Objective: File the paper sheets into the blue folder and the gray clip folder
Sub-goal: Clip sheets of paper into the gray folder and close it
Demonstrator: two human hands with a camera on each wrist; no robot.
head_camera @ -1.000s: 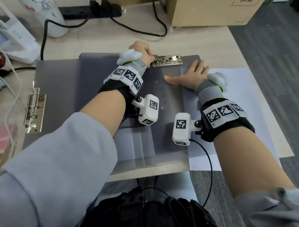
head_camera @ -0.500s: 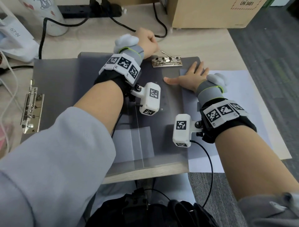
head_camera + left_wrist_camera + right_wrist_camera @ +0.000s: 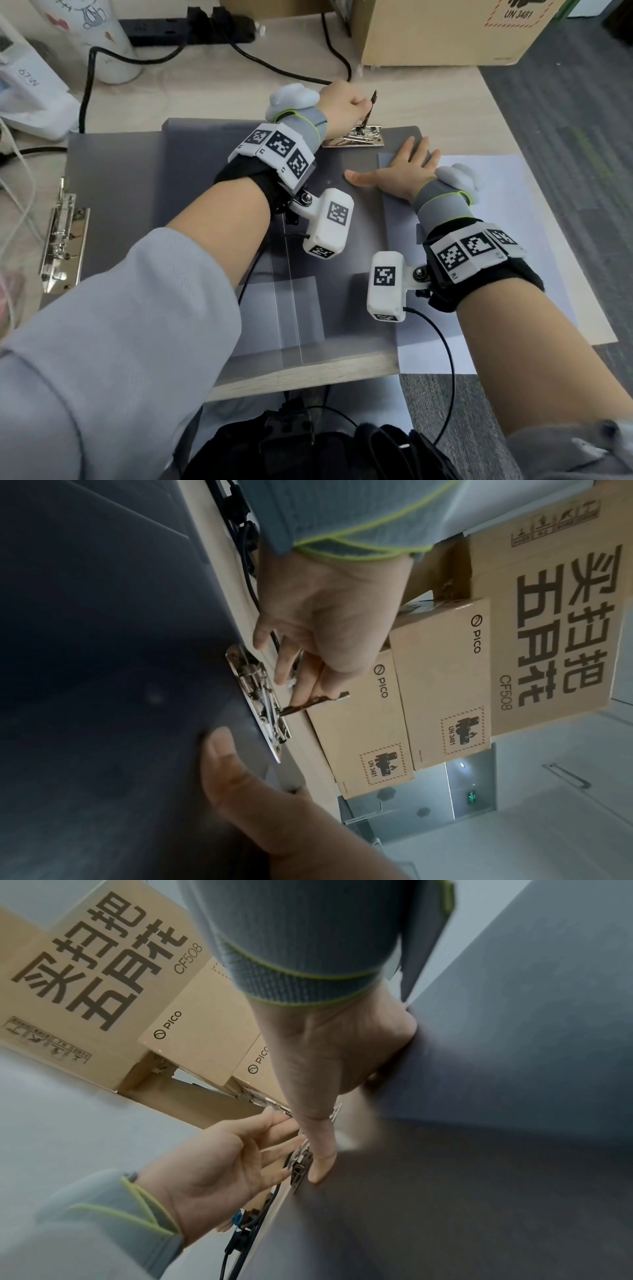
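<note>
Gray folder [image 3: 191, 178] lies open and flat on the bench [image 3: 428, 102], centre of scene. Its metal clip [image 3: 356, 138] sits at the far edge, lever [image 3: 370, 108] raised steeply. Left hand [image 3: 342, 102] at the clip, fingers [image 3: 304, 680] curled round the lever, pinching it. Right hand [image 3: 407, 168] lies flat just near of the clip, fingers straight and spread, thumb out to the left, pressing the top left corner of a paper sheet [image 3: 507, 212]. Sheet rests partly on the folder's right side, the rest on the bench, its near edge hanging past the bench edge. Second clip [image 3: 63, 240] at the folder's left edge. Cardboard box [image 3: 442, 31] far right; power strip [image 3: 191, 31] and cable far centre.
</note>
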